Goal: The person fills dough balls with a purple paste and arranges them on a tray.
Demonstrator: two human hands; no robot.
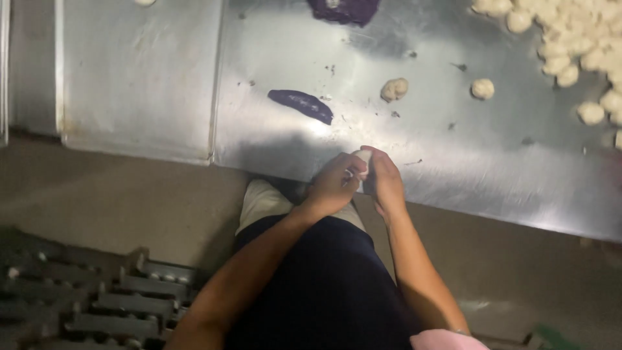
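Pinching a pale dough piece [363, 157] between left hand [332, 185] and right hand [383, 180] at the steel table [453, 168] edge: soft, light, probably tacky (easily deformed); grip gently by fingertips around its sides.

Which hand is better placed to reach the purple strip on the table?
Probably left. Both hands, left and right, pinch the dough piece, but the purple strip lies up-left, on the left hand's side.

A food-production kitchen — steel worktable [453, 162], heaped dough balls [570, 39], purple paste [301, 104].
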